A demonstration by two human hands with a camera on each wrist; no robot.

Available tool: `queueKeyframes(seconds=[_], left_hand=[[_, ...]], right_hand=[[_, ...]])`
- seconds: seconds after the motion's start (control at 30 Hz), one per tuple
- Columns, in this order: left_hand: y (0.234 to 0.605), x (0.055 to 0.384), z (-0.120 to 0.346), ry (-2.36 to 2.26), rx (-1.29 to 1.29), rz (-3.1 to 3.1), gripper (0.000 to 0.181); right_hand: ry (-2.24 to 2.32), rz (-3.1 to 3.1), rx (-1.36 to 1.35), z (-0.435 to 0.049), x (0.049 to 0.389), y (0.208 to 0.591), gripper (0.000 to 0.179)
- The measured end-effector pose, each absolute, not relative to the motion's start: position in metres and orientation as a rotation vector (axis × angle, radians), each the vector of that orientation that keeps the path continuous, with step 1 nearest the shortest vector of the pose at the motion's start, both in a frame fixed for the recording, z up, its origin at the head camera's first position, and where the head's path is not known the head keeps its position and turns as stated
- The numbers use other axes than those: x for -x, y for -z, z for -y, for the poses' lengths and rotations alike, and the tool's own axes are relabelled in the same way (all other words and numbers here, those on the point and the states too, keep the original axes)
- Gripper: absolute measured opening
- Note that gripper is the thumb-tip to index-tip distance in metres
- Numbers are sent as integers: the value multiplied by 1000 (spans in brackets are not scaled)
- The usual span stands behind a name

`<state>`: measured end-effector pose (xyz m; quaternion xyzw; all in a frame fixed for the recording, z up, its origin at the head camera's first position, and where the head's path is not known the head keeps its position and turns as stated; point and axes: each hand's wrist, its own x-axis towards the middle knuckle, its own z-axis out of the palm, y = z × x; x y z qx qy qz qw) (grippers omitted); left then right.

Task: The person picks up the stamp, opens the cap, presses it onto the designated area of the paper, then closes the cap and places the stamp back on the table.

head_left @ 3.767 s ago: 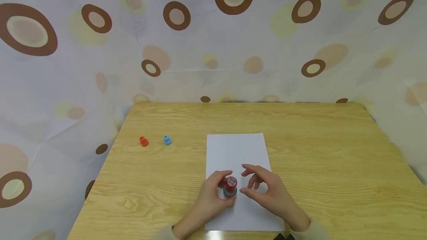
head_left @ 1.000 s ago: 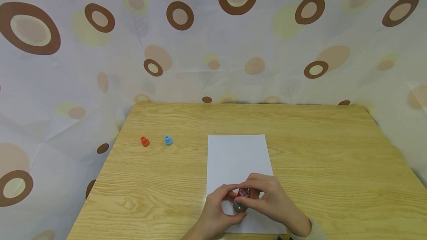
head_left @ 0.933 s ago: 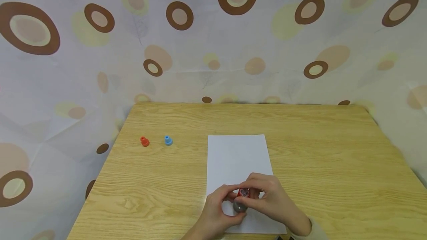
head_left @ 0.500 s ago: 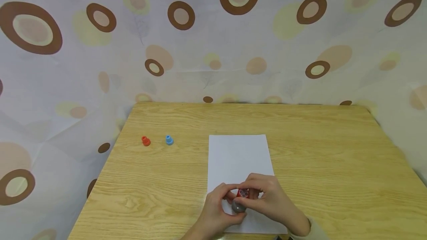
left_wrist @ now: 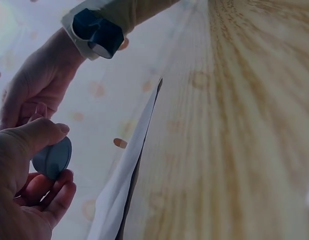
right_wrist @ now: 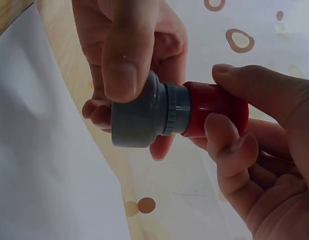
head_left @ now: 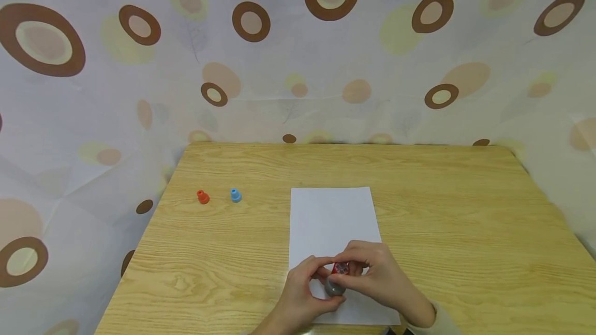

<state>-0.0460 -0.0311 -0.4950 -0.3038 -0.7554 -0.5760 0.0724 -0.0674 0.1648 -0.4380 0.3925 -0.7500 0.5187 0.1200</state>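
Between both hands is a small grey and red piece that looks like a stamp, tilted above the paper. My left hand holds its round grey part, thumb on one side and fingers on the other. The thumb and fingers of my right hand pinch the red end. A ridged grey collar shows between the two grips in the right wrist view. From the left wrist, the flat grey face is visible. Under the hands lies a sheet of white paper.
Toward the left of the wooden table stand a small red stepped piece and a similar blue one. Patterned sheeting hangs behind the table and along its sides.
Several seconds ago the stamp stood upright in my left hand, with the right hand apart. Since then both hands came nearer me and the right took the red end. During the last second they barely moved.
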Motion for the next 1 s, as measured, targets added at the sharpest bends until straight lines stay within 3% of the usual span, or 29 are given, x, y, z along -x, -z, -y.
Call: queueKeyframes(seconds=[0.7,1.0], left_hand=[[494,49,33,1845,1014,2253,60],[490,45,31,2273,877,1961,47]], right_hand=[[-1523,2204,-1146,-168,67,439,31],[-1839,2263,-873,-173,66,431,23]])
